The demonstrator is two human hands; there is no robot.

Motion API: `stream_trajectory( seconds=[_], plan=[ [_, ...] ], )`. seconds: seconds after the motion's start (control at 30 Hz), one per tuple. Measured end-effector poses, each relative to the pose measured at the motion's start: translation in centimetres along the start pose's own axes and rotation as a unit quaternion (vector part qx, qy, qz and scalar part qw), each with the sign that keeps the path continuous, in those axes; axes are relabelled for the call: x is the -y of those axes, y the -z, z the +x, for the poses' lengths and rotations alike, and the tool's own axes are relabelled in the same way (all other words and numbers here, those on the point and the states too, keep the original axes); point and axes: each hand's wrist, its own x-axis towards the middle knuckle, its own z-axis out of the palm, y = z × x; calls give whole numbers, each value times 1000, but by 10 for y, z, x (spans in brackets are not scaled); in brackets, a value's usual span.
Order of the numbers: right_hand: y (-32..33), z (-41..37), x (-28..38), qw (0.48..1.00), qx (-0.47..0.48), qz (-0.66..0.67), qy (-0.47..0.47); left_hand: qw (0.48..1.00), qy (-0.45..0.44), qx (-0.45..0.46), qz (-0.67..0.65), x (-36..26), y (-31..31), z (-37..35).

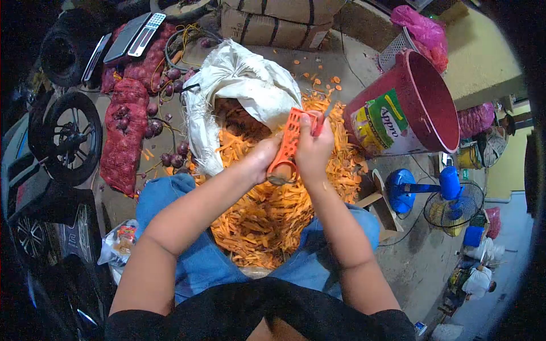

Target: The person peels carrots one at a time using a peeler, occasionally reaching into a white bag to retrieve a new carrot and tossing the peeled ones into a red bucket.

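Right fingers (307,125) clamp the orange slicer (288,136); the left hand's (264,157), I can't tell. Slackening could drop it onto strips (256,219) beneath.

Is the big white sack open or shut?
Open: the white sack has its mouth gaping, showing a dark brownish inside, with orange strips heaped in front.

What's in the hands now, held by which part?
An orange perforated tool: the right hand at its upper part, the left hand along its lower side. The right also appears to hold a knife by its red handle.
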Motion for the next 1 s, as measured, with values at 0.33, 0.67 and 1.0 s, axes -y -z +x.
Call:
stream_trajectory(
  seconds=[0.33,0.67,1.0],
  plan=[
    [38,49,-16,987,-129,55,-77,991,101,45,77,-6,3,-2],
    [48,70,-70,975,-208,-68,37,978,140,75,136,-2,-18,-24],
    [8,-1,7,998,-15,-21,64,999,34,20,-8,-6,-1,5]
  ],
)
